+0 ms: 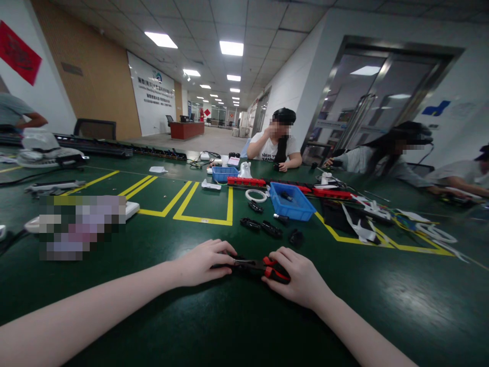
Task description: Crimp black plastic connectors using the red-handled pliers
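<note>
Pliers [260, 264] sit between our hands, their red handles [273, 273] clasped in our right hand [300, 275]; whether our left hand [202, 262] grips at the tips, we cannot tell; we best squeeze gently, keeping skin clear; beyond lie black parts [271, 229], then the blue tray [293, 210].

plier handles [274, 274]: red and black | tabletop [214, 321]: dark green (paler under glare) | tape outlines [231, 204]: yellow | larger tray [293, 211]: blue | coil [247, 195]: white

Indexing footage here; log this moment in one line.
right hand: holding red-and-black pliers | left hand: at pliers' nose | ahead: rectangular blue plastic bin, loose black parts | surface: dark green table
</note>
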`<state>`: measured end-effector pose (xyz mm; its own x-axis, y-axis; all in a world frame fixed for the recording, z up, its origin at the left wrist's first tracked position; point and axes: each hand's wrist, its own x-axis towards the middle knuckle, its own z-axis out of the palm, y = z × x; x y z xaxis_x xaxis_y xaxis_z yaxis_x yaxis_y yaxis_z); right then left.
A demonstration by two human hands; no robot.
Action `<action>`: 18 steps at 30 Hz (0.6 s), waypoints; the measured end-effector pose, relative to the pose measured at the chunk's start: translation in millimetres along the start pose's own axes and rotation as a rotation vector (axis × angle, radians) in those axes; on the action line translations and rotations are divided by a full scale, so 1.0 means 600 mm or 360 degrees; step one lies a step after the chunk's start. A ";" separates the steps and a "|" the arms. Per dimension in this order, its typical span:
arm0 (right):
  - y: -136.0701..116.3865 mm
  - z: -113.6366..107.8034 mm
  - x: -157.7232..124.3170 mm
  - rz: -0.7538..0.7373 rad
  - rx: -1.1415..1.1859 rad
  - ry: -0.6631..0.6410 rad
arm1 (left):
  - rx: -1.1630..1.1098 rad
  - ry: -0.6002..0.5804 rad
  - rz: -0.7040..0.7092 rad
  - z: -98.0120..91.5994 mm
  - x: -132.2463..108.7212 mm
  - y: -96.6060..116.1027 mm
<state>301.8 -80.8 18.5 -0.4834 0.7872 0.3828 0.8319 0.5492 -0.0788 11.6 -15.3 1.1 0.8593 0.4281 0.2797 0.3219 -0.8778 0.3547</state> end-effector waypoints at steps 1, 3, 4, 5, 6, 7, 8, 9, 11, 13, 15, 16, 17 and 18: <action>0.000 0.000 0.000 -0.0002 0.0009 0.0003 | 0.0000 -0.0001 0.0002 0.000 0.000 0.000; 0.001 0.000 0.000 -0.0005 0.0016 0.0017 | -0.0009 0.0008 0.0010 -0.001 0.000 0.000; 0.002 0.000 0.000 -0.0007 0.0011 0.0024 | -0.0014 0.0015 0.0016 0.000 0.000 0.000; 0.004 0.000 0.000 -0.0009 0.0001 0.0032 | -0.0018 0.0022 0.0020 0.000 0.000 0.000; 0.005 0.000 0.001 -0.0009 -0.0013 0.0041 | -0.0018 0.0026 0.0021 0.000 0.000 0.000; 0.007 0.001 0.001 -0.0008 -0.0028 0.0044 | -0.0014 0.0024 0.0019 0.001 0.000 0.000; 0.008 0.001 0.001 -0.0005 -0.0039 0.0043 | -0.0009 0.0019 0.0015 0.002 0.000 -0.001; 0.009 0.002 0.002 -0.0004 -0.0047 0.0040 | -0.0005 0.0011 0.0010 0.002 0.000 -0.001; 0.010 0.004 0.002 -0.0002 -0.0052 0.0030 | -0.0001 -0.0001 0.0004 0.002 0.000 -0.001; 0.010 0.005 0.001 -0.0007 -0.0048 0.0025 | -0.0002 0.0001 0.0003 0.002 0.000 -0.001; 0.010 0.006 0.000 -0.0010 -0.0039 0.0025 | 0.0000 0.0010 0.0000 0.001 0.000 0.000; 0.010 0.006 0.000 -0.0012 -0.0034 0.0024 | 0.0003 0.0014 -0.0001 0.001 0.000 0.001; 0.009 0.006 0.000 -0.0014 -0.0030 0.0023 | 0.0006 0.0014 -0.0003 0.000 0.000 0.001; 0.009 0.005 0.000 -0.0016 -0.0028 0.0023 | 0.0007 0.0015 -0.0003 0.000 0.000 0.002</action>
<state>305.4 -77.2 15.0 -0.4882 0.7774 0.3966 0.8316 0.5523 -0.0589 11.7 -16.1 1.6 0.8549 0.4320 0.2873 0.3256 -0.8779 0.3511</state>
